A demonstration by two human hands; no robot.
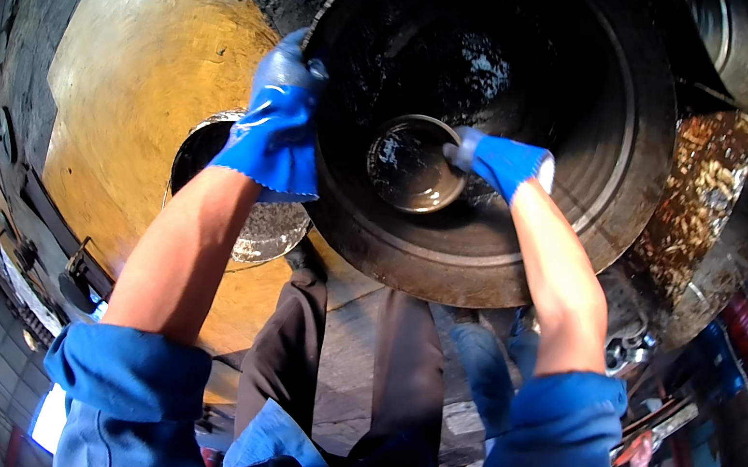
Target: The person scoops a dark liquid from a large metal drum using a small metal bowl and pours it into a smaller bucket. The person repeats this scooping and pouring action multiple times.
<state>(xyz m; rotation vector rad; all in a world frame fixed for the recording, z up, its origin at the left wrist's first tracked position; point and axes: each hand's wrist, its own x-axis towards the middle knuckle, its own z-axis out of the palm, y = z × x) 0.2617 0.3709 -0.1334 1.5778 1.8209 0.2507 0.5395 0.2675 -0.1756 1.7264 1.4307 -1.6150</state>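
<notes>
A large, dark round metal tub [445,282] with a wide rim stands before me, and its deep inside is black with wet-looking glints. My right hand [477,152], in a blue rubber glove, grips the edge of a smaller round metal bowl [410,202]. This bowl is inside the tub's outline, towards its near side, and shiny dark liquid seems to lie in it. Gloved the same way, my left hand [290,74] is closed on the tub's left rim, thumb towards the opening; its fingertips are partly hidden.
A dirty bucket [268,234] stands left of the tub, partly behind my left forearm. Yellow-painted floor [147,90] stretches left. A rusty, brown-stained metal surface [707,179] lies right. Another person's jeans [482,368] show beyond my legs, and a bare hand [641,452] at lower right.
</notes>
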